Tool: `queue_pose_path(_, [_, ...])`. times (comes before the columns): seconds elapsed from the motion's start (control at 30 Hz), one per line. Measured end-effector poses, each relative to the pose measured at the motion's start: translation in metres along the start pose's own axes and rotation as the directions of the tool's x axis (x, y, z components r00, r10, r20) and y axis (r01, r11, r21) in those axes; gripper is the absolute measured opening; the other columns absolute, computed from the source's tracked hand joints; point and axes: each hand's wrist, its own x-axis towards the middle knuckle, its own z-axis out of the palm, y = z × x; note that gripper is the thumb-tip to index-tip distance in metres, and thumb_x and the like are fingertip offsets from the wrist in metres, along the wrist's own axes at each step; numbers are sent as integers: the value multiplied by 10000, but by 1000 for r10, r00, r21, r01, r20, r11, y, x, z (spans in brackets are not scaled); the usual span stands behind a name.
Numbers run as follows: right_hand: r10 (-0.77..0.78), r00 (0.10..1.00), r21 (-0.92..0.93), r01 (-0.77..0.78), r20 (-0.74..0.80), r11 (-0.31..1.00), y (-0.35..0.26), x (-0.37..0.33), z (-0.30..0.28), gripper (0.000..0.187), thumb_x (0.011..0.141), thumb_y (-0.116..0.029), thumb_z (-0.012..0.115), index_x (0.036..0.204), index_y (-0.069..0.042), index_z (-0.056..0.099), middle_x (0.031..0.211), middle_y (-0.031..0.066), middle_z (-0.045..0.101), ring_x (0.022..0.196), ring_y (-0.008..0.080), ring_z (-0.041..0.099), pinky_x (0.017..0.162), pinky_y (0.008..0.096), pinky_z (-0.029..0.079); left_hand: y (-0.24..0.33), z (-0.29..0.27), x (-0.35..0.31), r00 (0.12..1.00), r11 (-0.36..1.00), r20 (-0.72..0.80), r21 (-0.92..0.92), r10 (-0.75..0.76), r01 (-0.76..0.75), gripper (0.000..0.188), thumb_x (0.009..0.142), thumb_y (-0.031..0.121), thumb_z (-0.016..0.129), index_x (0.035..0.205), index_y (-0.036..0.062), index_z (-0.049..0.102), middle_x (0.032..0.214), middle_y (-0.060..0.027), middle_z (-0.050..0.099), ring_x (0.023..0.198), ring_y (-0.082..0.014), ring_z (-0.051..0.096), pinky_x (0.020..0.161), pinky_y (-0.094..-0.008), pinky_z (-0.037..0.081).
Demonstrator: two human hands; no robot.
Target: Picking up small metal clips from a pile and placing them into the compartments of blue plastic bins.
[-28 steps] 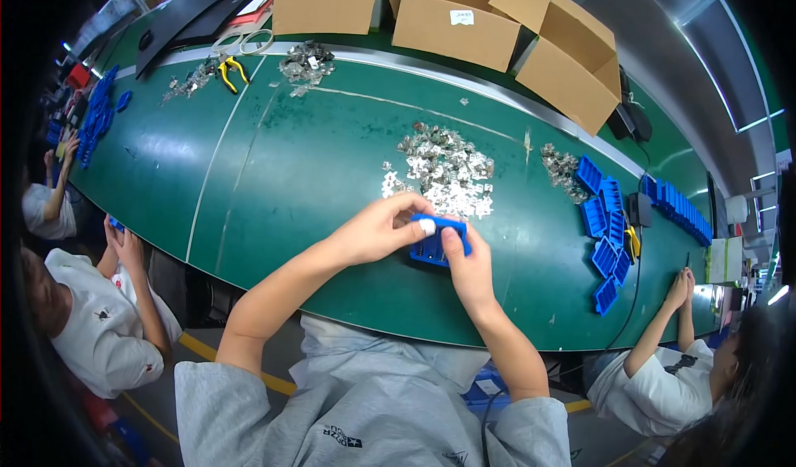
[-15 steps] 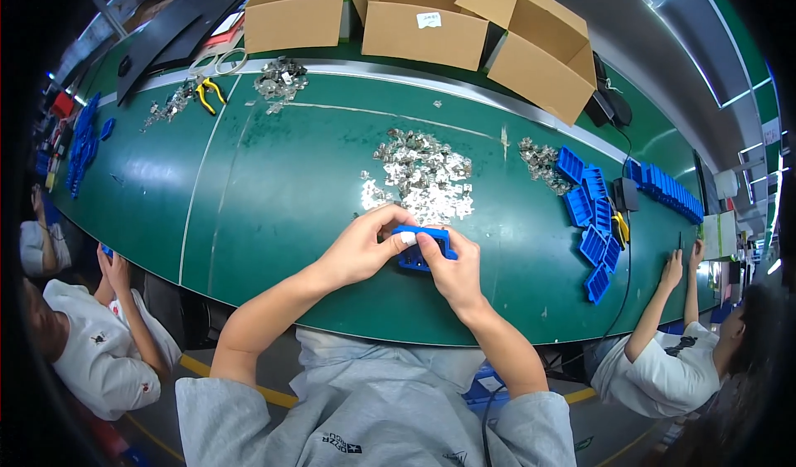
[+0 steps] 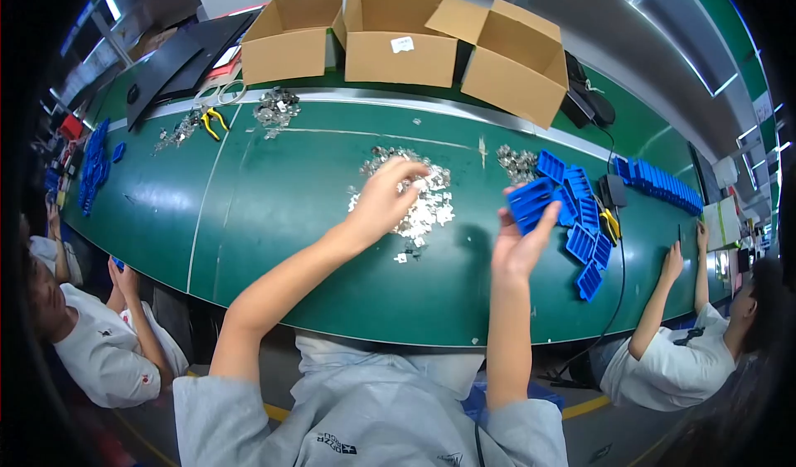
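Note:
My left hand (image 3: 388, 200) is over the heap of small shiny metal pieces (image 3: 431, 210) in the middle of the table. Its fingers are curled toward the thumb, and a white cover shows on one fingertip; whatever lies between them is too small to make out. To the right, my right hand (image 3: 521, 247) grips a blue plastic compartment tray (image 3: 531, 204), raised and tilted, with the thumb on its near right edge. Just beyond that tray, several similar blue trays (image 3: 580, 241) lie in a loose cluster on the table.
Three open cardboard boxes (image 3: 401, 57) stand along the back. Smaller metal heaps lie at the back left (image 3: 276, 109) and right (image 3: 516, 162). Yellow-handled pliers (image 3: 214, 124), a black adapter (image 3: 612, 191) with a cable and a row of blue trays (image 3: 659, 187) are on the table. Co-workers sit at both sides.
My hands have separated. The left has gone forward onto the metal pieces; the right has moved right with a blue tray, which both hands held together before. The view has shifted slightly.

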Motion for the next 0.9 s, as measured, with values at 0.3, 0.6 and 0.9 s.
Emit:
queue_pose_path(0.3, [25,896,188,65,-443,980,13,58,-53,496,947,-530,472,1202,-107,518,1041,75,668,856,272,690,660,332,543,-14,166,84,988,913,42,380,147,-152,218,796,223,683,940,70,626,950,-111,598,939,-311,574,797,-417,467])
queue_pose_path(0.6, [15,920,115,32,-392,993,12,49,-41,482,945,-504,505,1145,-66,529,1004,63,658,825,219,667,563,310,511,-14,178,91,964,831,53,497,259,-251,120,786,174,661,854,76,651,907,-95,591,899,-301,554,784,-418,456])
queue_pose_path(0.9, [395,906,58,-407,150,911,23,27,-22,432,930,-449,548,1142,-72,544,1037,93,649,879,244,657,628,302,517,12,48,32,940,930,197,-187,-279,315,171,926,117,574,1029,-4,639,918,-51,676,831,-109,624,703,-254,514])
